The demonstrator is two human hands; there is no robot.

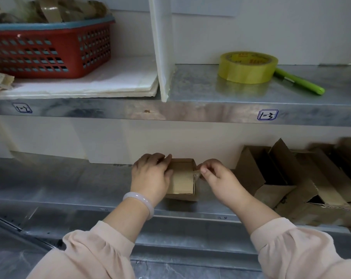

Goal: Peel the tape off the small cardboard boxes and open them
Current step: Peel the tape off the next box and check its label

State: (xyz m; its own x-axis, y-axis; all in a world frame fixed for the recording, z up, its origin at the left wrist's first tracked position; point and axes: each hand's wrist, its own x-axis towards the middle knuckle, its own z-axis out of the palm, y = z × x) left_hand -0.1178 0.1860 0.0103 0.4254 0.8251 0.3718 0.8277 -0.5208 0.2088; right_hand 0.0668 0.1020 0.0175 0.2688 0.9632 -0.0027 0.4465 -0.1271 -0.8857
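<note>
Head view is showing you working at the lower middle of the frame, where the small box [182, 181] is sitting on the lower metal shelf [80, 182] between your two hands. By my reading you are well into the task. Several opened boxes [271, 178] are lying with flaps up at the right edge of the frame. A red basket [50, 27] at the upper left is holding what look like crumpled tape scraps. This box is the one in hand: a clear tape strip [197, 174] is lifting off its right edge, and its top looks closed, though I cannot tell for sure. Peeling the strip clear and folding the flaps back is what is left here. Whether more sealed boxes are waiting, the view is not showing.

Your left hand [150, 176] is gripping the box's left side, with its fingers [166, 160] curling over the top left edge. Your right hand [219, 179] is pinching the tape end between thumb and forefinger, the other fingers curling loosely.
</note>
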